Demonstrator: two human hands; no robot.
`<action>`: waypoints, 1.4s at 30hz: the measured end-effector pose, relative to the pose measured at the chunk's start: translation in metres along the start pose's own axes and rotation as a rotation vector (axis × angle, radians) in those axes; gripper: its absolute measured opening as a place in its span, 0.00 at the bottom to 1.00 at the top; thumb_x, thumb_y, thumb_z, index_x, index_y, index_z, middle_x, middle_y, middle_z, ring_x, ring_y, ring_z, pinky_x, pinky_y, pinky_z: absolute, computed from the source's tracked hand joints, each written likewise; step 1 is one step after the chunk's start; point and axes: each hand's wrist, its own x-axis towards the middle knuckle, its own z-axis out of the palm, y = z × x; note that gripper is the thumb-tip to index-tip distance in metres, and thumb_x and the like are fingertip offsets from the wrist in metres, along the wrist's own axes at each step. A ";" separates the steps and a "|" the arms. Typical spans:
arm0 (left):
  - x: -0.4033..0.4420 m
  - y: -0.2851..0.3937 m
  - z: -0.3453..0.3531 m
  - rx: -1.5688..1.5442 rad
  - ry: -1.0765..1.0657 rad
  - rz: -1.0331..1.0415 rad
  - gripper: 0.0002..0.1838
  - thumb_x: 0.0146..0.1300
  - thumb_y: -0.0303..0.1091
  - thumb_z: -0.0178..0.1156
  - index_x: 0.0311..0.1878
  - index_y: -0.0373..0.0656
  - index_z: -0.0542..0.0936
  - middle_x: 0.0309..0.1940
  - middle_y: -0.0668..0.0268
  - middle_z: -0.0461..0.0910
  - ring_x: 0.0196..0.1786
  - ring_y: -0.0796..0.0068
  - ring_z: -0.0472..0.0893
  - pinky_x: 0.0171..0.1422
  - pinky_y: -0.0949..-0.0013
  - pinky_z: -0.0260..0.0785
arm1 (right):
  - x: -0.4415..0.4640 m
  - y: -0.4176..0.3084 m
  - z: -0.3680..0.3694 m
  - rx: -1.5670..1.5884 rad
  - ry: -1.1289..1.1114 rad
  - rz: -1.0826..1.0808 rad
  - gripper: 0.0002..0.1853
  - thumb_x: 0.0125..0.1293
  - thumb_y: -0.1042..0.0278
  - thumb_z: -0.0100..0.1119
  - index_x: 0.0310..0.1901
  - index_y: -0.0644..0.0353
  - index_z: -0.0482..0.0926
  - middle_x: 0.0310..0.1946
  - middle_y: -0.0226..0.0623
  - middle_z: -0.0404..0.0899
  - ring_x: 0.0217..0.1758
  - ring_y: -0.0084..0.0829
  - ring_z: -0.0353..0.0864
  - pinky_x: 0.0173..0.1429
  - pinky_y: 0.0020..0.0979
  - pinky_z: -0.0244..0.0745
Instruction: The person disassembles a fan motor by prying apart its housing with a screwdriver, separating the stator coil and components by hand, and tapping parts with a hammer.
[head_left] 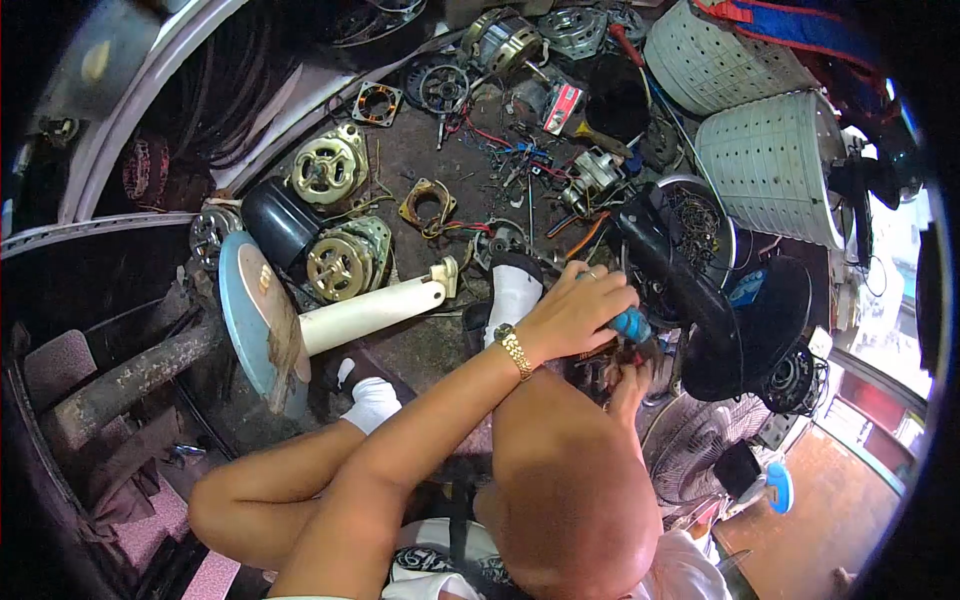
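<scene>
My left hand (585,310), with a gold watch (515,352) on its wrist, reaches across my raised knee. Its fingers are closed around a blue-handled tool (630,323), whose far end is blurred. Just below is my right hand (630,388), partly hidden behind the knee, with fingers curled at a dark part with copper-coloured bits (598,368). What exactly the right fingers hold cannot be made out. Near the left hand are my white sock (516,298) and a black curved fan stand (690,280) with a round base.
Gold motor housings (330,168), a stator ring (428,205), wires and screws cover the floor ahead. On the left lies a cream fan stand (375,315) with a blue base. White perforated drums (770,170) stand at right, above a fan cage (700,450) and a parts bowl (728,225).
</scene>
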 end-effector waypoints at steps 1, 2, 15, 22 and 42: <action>-0.002 -0.002 0.003 0.021 -0.043 -0.016 0.16 0.46 0.33 0.66 0.39 0.49 0.75 0.35 0.69 0.71 0.45 0.64 0.72 0.52 0.60 0.57 | 0.000 0.000 -0.003 -0.029 -0.009 0.057 0.10 0.61 0.76 0.44 0.44 0.60 0.67 0.26 0.26 0.67 0.21 0.17 0.60 0.24 0.20 0.58; -0.004 -0.004 0.005 0.042 -0.086 -0.034 0.15 0.47 0.33 0.66 0.39 0.48 0.74 0.34 0.69 0.71 0.45 0.65 0.72 0.52 0.60 0.57 | 0.000 0.002 -0.004 -0.025 -0.006 0.057 0.10 0.61 0.76 0.44 0.44 0.60 0.67 0.26 0.26 0.67 0.21 0.17 0.60 0.24 0.20 0.58; -0.015 -0.021 0.008 0.018 0.005 -0.127 0.19 0.44 0.29 0.68 0.41 0.49 0.73 0.36 0.67 0.70 0.46 0.63 0.72 0.52 0.59 0.57 | -0.008 -0.011 0.014 0.126 -0.046 0.044 0.10 0.61 0.77 0.43 0.44 0.57 0.66 0.28 0.28 0.66 0.21 0.17 0.61 0.22 0.20 0.56; -0.015 -0.023 0.013 -0.015 0.110 -0.146 0.17 0.43 0.27 0.66 0.39 0.48 0.74 0.36 0.67 0.71 0.46 0.62 0.73 0.52 0.60 0.58 | -0.002 -0.008 0.010 0.132 -0.043 0.066 0.12 0.59 0.79 0.43 0.45 0.58 0.65 0.29 0.29 0.66 0.19 0.18 0.61 0.21 0.21 0.57; -0.014 -0.033 -0.001 -0.150 0.432 -0.173 0.11 0.41 0.24 0.62 0.29 0.44 0.71 0.25 0.65 0.74 0.33 0.61 0.76 0.41 0.63 0.62 | -0.006 -0.048 0.028 -0.004 -0.103 -0.019 0.08 0.65 0.72 0.46 0.45 0.61 0.67 0.28 0.29 0.67 0.20 0.17 0.62 0.22 0.21 0.59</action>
